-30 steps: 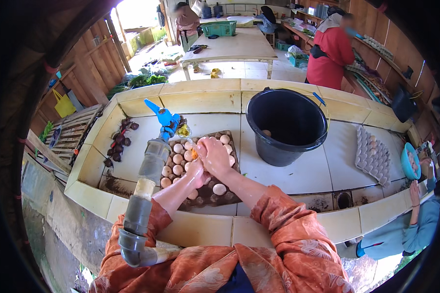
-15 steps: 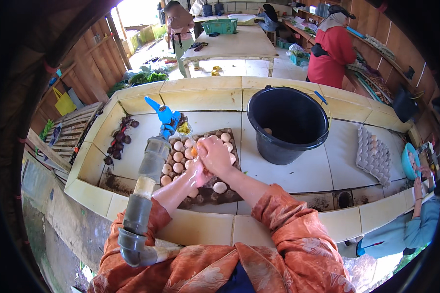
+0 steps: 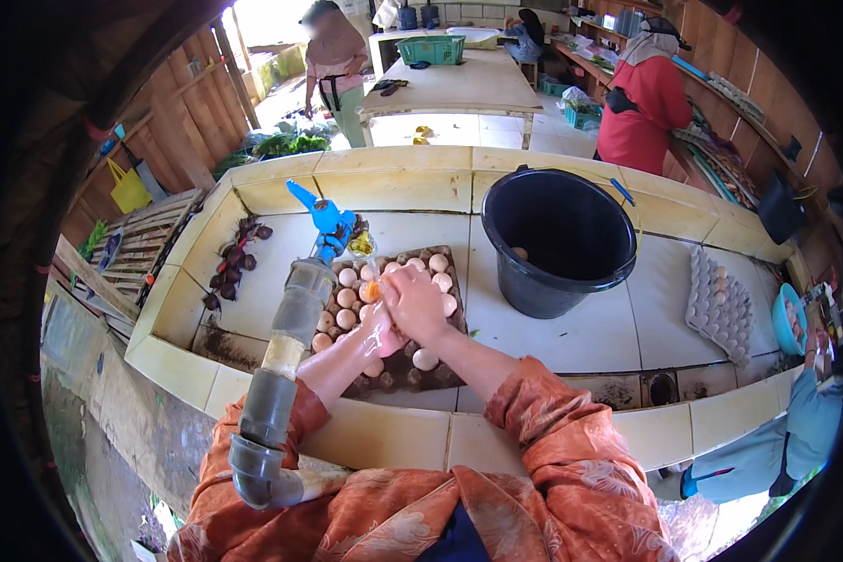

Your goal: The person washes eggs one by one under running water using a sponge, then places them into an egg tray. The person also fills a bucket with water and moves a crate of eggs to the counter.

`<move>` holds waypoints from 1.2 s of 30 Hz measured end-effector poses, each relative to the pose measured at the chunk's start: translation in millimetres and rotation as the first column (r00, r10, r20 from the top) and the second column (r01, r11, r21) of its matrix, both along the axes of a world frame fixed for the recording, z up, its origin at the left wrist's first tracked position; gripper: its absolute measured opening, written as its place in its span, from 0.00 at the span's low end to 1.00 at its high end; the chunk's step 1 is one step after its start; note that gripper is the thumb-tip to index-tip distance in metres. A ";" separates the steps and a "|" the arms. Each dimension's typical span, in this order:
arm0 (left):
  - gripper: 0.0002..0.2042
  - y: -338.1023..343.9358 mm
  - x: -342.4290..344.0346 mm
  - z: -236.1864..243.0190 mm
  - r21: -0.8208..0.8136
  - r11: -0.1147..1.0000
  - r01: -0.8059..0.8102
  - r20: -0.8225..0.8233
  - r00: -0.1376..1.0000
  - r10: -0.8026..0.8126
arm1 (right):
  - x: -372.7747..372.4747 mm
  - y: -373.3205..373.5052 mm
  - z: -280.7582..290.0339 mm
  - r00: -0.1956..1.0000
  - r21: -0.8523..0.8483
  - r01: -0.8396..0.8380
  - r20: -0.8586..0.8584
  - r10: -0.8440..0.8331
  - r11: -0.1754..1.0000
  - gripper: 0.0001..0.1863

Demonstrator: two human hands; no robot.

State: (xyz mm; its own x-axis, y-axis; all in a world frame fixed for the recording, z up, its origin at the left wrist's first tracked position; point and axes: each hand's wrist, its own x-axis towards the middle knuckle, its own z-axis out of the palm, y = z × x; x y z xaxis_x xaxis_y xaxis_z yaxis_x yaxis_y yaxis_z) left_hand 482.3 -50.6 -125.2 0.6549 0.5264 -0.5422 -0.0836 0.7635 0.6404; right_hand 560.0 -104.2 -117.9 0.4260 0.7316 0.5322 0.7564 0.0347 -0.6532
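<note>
My left hand (image 3: 380, 333) and my right hand (image 3: 415, 302) are pressed together, wet, over a brown egg tray (image 3: 450, 373) in the tiled basin. A small orange thing (image 3: 372, 292) pokes out between my fingers; whether it is an egg or a sponge I cannot tell. Right over it, water falls from a blue tap (image 3: 327, 221) on a grey pipe. Under my hands the tray carries several pale eggs (image 3: 425, 360). My right fingers curl over the top, my left ones lie below, partly hidden.
Right of the tray stands a black bucket (image 3: 554, 245) with an egg inside. Further right are a grey egg tray (image 3: 721, 314) and a turquoise bowl (image 3: 790, 318) beside another person's arm. Dark red bulbs (image 3: 229, 267) lie on the left. The pipe (image 3: 281, 351) rises beside my left forearm.
The whole view has shifted slightly. My hands remain together over the tray, with little visible movement. In the background, the person at the far left has turned and lowered an arm.
</note>
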 end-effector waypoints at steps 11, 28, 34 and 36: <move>0.18 -4.0 6.0 10.8 0.004 0.990 0.144 -0.008 0.990 -0.144 | 24.5 -8.4 3.3 0.894 0.236 -0.108 -0.403 0.198 0.966 0.13; 0.13 4.4 1.3 -4.3 -0.057 0.996 0.069 0.168 0.984 -0.059 | -3.0 -12.4 3.2 0.947 0.149 0.013 0.316 -0.060 0.989 0.12; 0.17 26.6 -14.8 -15.7 0.091 0.765 0.638 0.262 0.725 -0.636 | 39.3 10.0 -24.2 0.864 -0.198 -0.218 -0.495 0.094 0.956 0.14; 0.18 25.9 -13.9 -13.2 0.150 0.758 0.635 -0.085 0.772 -0.630 | 59.0 5.0 -33.8 0.872 -0.368 -0.286 -0.484 0.081 0.885 0.15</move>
State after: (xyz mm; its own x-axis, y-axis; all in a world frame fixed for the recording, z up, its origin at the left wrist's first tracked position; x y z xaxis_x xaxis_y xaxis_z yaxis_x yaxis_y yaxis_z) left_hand 468.4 -24.7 -138.4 0.8559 0.0789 -0.5111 0.4011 0.5227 0.7523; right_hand 619.0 -99.2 -151.7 0.3736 0.9261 -0.0525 0.3893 -0.2079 -0.8974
